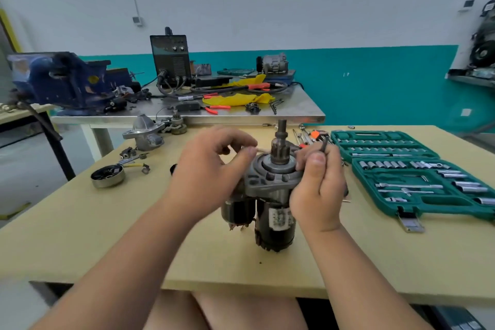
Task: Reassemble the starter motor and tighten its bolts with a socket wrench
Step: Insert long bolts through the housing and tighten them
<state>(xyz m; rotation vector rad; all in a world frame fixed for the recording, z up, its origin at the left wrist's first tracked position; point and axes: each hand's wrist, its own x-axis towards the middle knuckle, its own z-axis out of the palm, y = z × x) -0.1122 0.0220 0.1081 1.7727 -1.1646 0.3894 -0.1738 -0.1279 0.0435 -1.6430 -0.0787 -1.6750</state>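
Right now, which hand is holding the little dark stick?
The right hand: the stick pokes up out of it. The left hand has none.

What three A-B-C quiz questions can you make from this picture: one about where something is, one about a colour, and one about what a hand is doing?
1. Where is the socket case, seen from the motor?
A. left
B. right
C. under the table

2. What colour is the vise?
A. red
B. blue
C. white

3. What does the right hand do?
A. lies flat
B. holds a hammer
C. pinches a dark rod

Answers:
1 B, the case lies open to the motor's right.
2 B, its body is blue.
3 C, thumb and fingers pinch the rod.
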